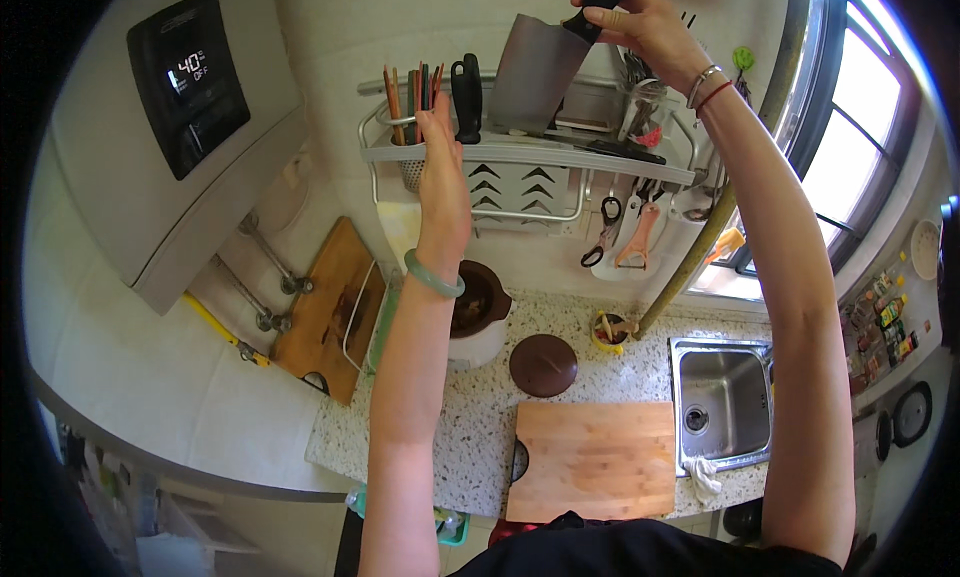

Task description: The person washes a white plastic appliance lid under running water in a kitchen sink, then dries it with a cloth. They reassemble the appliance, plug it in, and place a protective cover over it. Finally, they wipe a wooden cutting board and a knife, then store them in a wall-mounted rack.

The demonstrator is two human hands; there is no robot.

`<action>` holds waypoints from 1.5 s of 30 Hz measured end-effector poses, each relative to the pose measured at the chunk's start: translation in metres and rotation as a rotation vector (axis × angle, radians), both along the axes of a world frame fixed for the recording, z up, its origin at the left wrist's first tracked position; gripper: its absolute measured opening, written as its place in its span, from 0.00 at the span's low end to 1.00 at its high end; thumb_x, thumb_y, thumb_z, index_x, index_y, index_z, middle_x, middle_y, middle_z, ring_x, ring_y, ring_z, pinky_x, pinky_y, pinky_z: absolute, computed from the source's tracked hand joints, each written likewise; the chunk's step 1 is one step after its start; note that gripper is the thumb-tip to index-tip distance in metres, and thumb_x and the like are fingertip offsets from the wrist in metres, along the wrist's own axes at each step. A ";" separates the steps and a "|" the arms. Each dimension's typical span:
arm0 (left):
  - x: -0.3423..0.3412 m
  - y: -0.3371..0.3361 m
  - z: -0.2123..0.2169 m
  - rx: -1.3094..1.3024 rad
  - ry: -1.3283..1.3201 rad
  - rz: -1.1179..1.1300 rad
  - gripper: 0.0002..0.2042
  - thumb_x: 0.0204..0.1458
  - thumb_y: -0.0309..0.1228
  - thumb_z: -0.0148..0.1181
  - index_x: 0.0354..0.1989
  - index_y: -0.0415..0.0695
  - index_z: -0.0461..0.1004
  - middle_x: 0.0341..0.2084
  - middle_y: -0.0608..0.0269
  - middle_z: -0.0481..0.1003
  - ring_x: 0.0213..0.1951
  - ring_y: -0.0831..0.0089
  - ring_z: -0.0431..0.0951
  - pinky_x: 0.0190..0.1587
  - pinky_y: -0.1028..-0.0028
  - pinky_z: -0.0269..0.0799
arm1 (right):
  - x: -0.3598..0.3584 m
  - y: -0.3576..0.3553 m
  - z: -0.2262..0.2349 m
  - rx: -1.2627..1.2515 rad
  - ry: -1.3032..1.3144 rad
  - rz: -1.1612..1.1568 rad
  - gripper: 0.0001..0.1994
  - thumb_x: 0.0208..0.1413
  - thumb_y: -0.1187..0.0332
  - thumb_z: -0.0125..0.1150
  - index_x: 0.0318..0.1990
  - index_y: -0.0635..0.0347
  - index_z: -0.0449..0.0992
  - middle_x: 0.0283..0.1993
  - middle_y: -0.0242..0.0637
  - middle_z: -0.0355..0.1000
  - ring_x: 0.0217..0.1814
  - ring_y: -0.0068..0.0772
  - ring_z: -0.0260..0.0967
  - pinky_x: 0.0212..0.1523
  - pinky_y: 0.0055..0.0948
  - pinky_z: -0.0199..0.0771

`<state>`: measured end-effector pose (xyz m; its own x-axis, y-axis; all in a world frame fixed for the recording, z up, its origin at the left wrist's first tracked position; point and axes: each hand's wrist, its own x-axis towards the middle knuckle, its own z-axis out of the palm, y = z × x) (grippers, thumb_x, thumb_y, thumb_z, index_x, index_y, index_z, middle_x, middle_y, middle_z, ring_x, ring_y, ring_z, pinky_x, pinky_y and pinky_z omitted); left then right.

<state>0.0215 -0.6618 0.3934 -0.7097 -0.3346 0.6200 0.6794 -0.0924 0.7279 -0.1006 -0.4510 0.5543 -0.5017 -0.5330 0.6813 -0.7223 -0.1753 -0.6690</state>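
Note:
High up at the wall rack, my right hand (648, 32) is closed around the black handle of a cleaver (535, 75). Its broad grey blade slants down to the left, and its lower edge meets the rack's top; whether it sits in a slot I cannot tell. My left hand (443, 172), seen edge-on with fingers stretched upward, is at the rack's front, beside the chopsticks (394, 107) in their holder. Nothing shows in it. Just right of its fingertips stands a black-handled tool (466, 97). The metal wall rack (520, 153) spans the space between my arms.
Scissors (603, 232) and a pink peeler (638, 239) hang under the rack. Below, the speckled counter holds a pot (480, 317), a brown lid (543, 365), a yellow cup (608, 331) and a cutting board (597, 462). A sink (722, 397) and window (850, 107) are at right.

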 end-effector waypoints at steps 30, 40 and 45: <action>-0.003 0.007 -0.054 -0.025 -0.083 -0.092 0.41 0.64 0.61 0.25 0.72 0.37 0.38 0.73 0.49 0.40 0.74 0.61 0.37 0.72 0.59 0.32 | -0.034 -0.050 -0.115 0.152 -0.032 -0.128 0.17 0.49 0.73 0.70 0.47 0.62 0.76 0.41 0.34 0.79 0.40 0.23 0.75 0.47 0.24 0.73; 0.009 0.006 -0.082 0.005 -0.116 -0.130 0.41 0.63 0.61 0.28 0.72 0.37 0.39 0.72 0.47 0.41 0.74 0.57 0.38 0.71 0.54 0.40 | -0.039 -0.062 -0.142 0.182 -0.089 -0.287 0.13 0.45 0.77 0.68 0.41 0.62 0.78 0.29 0.29 0.76 0.29 0.20 0.71 0.29 0.23 0.71; 0.025 0.033 -0.091 0.012 -0.133 -0.159 0.38 0.65 0.57 0.29 0.72 0.38 0.41 0.71 0.47 0.44 0.73 0.56 0.41 0.71 0.54 0.44 | -0.047 -0.052 -0.136 0.088 -0.118 -0.239 0.13 0.48 0.79 0.64 0.44 0.68 0.78 0.36 0.35 0.78 0.34 0.25 0.76 0.39 0.25 0.76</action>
<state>0.0462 -0.6283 0.3021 -0.8296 -0.2185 0.5138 0.5534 -0.1999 0.8086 -0.1479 -0.5027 0.4187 -0.6938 -0.4442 0.5668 -0.6521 0.0534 -0.7563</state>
